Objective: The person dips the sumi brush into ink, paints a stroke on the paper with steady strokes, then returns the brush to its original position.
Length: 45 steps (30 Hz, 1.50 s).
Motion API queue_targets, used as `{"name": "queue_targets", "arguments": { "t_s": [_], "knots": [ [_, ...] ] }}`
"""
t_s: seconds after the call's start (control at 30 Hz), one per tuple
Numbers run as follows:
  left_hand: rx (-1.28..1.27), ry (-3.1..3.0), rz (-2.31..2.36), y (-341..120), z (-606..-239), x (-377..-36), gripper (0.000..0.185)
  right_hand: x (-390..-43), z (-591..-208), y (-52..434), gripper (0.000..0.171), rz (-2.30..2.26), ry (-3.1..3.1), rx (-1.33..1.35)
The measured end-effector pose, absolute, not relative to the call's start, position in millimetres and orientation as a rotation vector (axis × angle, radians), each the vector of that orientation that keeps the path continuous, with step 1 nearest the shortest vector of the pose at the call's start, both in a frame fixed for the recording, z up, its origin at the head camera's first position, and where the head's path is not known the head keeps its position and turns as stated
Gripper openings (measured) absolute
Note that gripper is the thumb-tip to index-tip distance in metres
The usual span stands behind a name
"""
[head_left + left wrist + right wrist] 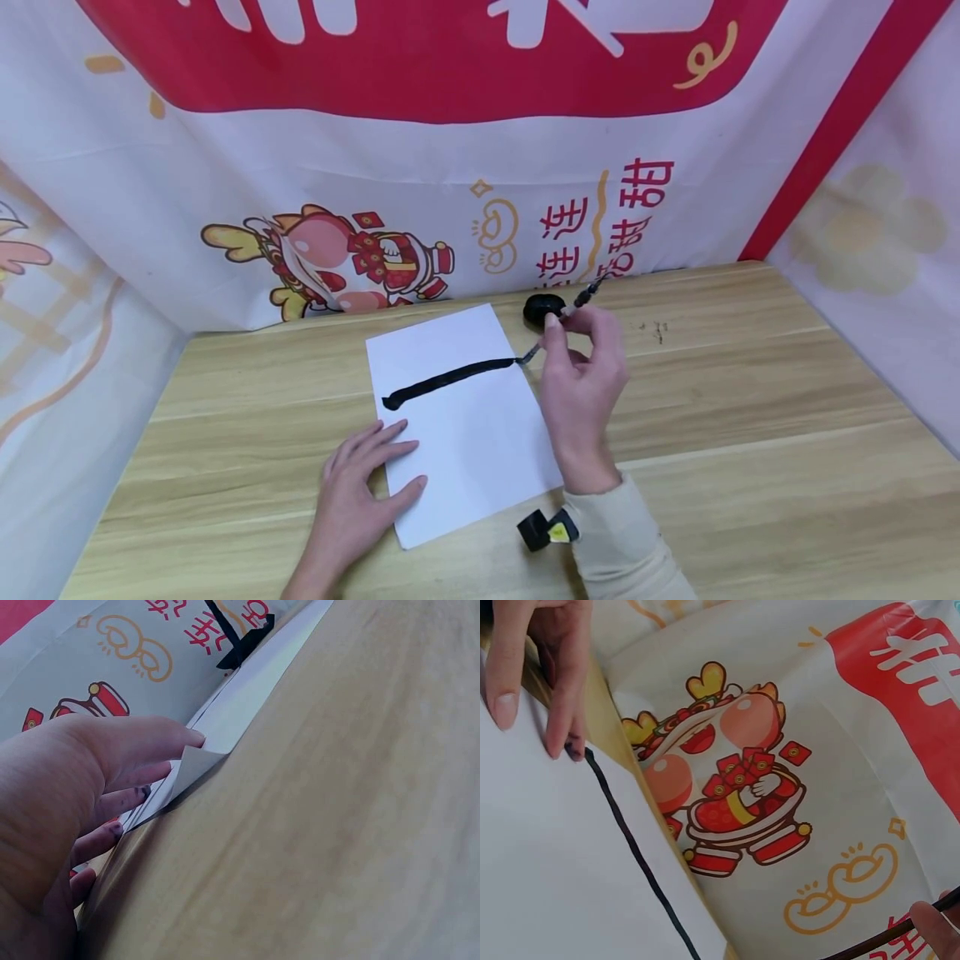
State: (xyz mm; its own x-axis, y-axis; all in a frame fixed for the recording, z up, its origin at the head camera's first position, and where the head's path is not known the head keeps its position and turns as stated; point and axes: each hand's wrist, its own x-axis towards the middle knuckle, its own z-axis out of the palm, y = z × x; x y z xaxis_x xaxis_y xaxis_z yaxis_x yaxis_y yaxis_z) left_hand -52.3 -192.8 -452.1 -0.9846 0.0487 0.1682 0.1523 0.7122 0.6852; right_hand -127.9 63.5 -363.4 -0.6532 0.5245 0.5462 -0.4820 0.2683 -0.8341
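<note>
A sheet of white paper lies at a slant on the table. One broad black stroke crosses its upper part. My right hand pinches a slim, dark brush between thumb and fingers; its tip is at the stroke's right end, by the paper's right edge. On the paper's left edge, below the stroke, my left hand rests with fingers spread. Dark smudges mark some of its fingertips. In the left wrist view, a paper corner curls up beside the thumb.
Just behind my right hand sits a small, rounded black object. Dark marks stain the wooden table to the right. A printed cloth hangs along the back edge. A black device with a yellow label is at my right wrist.
</note>
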Motion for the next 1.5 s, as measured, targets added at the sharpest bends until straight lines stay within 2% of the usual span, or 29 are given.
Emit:
{"name": "queue_targets", "arguments": {
  "t_s": [0.4,0.77,0.93,1.07,1.2,1.33,1.43,1.5],
  "knots": [
    [-0.189,-2.764,-1.132,-191,-456,-54,0.042,-123,-350,75,0.018,1.683,-1.601,-0.075],
    [-0.175,-2.78,-1.128,-192,-454,-52,0.041,-120,-336,114,0.027,1.795,-1.68,0.027],
    [-0.17,-2.786,-1.121,-192,-455,-51,0.041,-118,-331,126,0.016,1.831,-1.648,0.065],
    [-0.155,-2.806,-1.109,-192,-457,-49,0.042,-114,-330,132,0.023,1.856,-1.638,0.081],
    [-0.149,-2.806,-1.11,-192,-457,-48,0.042,-110,-329,136,0.021,1.845,-1.668,0.12],
    [-0.148,-2.798,-1.118,-192,-456,-48,0.042,-106,-331,143,0.02,1.775,-1.706,0.205],
    [-0.15,-2.79,-1.124,-192,-454,-48,0.041,-106,-334,149,0.025,1.739,-1.677,0.342],
    [-0.153,-2.784,-1.129,-192,-454,-49,0.041,-107,-338,153,0.023,1.709,-1.661,0.436]
  ]
}}
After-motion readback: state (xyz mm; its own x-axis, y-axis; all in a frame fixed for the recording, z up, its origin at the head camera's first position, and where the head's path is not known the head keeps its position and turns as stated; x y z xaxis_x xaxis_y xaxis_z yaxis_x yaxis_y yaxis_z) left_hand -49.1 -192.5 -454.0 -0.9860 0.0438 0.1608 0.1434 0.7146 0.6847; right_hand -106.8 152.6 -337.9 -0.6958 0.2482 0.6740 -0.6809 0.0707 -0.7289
